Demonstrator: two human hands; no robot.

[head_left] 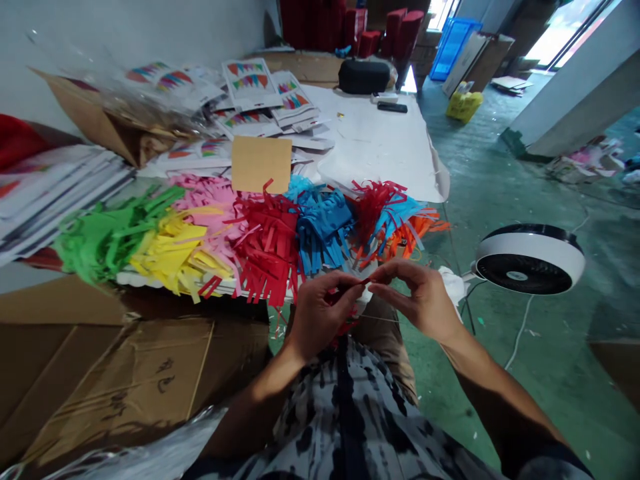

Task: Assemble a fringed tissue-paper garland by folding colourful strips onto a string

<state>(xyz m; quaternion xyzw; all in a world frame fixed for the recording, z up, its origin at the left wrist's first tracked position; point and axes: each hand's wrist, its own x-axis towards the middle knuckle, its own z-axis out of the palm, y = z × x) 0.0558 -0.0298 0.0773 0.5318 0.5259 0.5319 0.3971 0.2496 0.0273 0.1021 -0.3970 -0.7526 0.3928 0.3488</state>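
Note:
Close above my lap, my left hand [323,312] is closed around a red fringed paper tassel [365,282], whose strands hang partly hidden below the palm. My right hand [423,297] meets it from the other side, thumb and forefinger pinched at the tassel's tip. A thin string runs below the hands. Just beyond them, along the table's near edge, lie fringed paper bundles: green [103,233], yellow [173,250], pink [213,207], red [267,243], blue [324,223] and orange [413,230]. A second red bundle [373,207] lies beside the blue.
A tan card [261,165] and printed packets [251,83] lie on the white-covered table [380,147], with a black case [364,77] farther back. Cardboard boxes [165,373] stand at left below the table. A white fan [530,259] stands at right, its cable on the floor.

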